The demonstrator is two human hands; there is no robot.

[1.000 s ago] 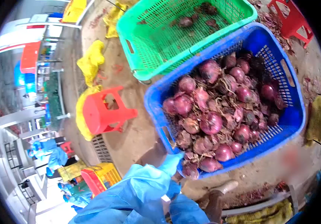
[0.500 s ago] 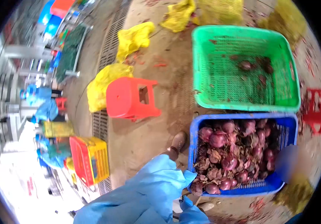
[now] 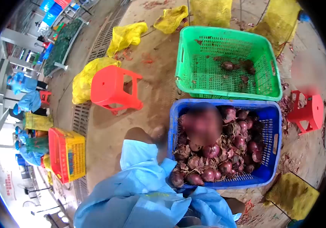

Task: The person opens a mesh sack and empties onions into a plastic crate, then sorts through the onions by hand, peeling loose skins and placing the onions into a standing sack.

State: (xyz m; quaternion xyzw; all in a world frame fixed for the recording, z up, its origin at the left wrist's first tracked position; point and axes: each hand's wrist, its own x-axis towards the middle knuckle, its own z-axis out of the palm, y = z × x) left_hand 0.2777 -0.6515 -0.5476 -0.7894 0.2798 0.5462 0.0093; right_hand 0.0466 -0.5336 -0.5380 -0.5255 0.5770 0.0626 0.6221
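Neither of my hands can be made out. Blue protective clothing (image 3: 132, 190) covers my body at the bottom, with a brown rounded shape (image 3: 137, 135) beyond its edge; I cannot tell whether it is a knee. Closest to me is a blue crate (image 3: 223, 185) of red onions (image 3: 210, 151), with dry skins among them. A blurred patch hides some of the onions. Against its far side stands a green crate (image 3: 227, 94), holding a few dark onions (image 3: 228, 65) and scraps on its floor.
A red stool (image 3: 108, 85) stands left of the crates, another red stool (image 3: 310, 113) right. Yellow mesh sacks (image 3: 128, 36) lie around. A drain grate (image 3: 81, 117) runs along the left, beside a red-and-yellow crate (image 3: 75, 155). People in blue (image 3: 28, 100) are farther left.
My view has shifted, so the crates and left stool sit further left in the picture. More of the right stool shows. The onions in the crates look otherwise unchanged.
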